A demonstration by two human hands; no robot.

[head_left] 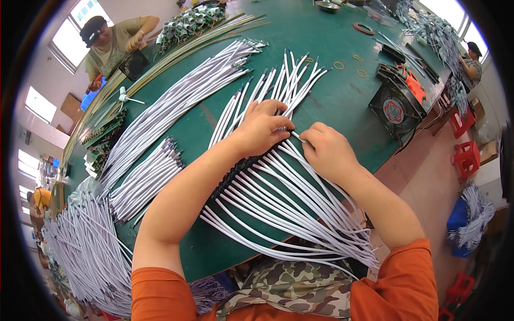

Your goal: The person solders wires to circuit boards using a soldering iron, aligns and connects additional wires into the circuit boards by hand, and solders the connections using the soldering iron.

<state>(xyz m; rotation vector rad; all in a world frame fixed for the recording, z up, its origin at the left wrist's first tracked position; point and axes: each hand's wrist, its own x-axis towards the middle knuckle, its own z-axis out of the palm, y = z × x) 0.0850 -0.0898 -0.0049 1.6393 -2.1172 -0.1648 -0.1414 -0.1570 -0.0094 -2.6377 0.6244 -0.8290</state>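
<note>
White cables (273,184) lie side by side in front of me, their lengths curving down toward the table's near edge. Their upper ends meet a dark strip (233,176), partly covered by my left arm. My left hand (266,124) is closed, thumb and fingers pinched at the strip's far end. Close by on its right, my right hand (327,151) is closed on one white cable near its tip. Just beyond my left hand, a fan of dark-tipped white cables (294,83) spreads over the table. What exactly sits between my left fingertips is hidden.
Long white cable bundles (176,101) and a shorter bundle (147,182) lie left on the green table (342,101). A black fan (396,104) stands at the right. Rubber bands (338,65) lie farther back. A co-worker (115,45) sits across at far left; red stools (466,159) stand right.
</note>
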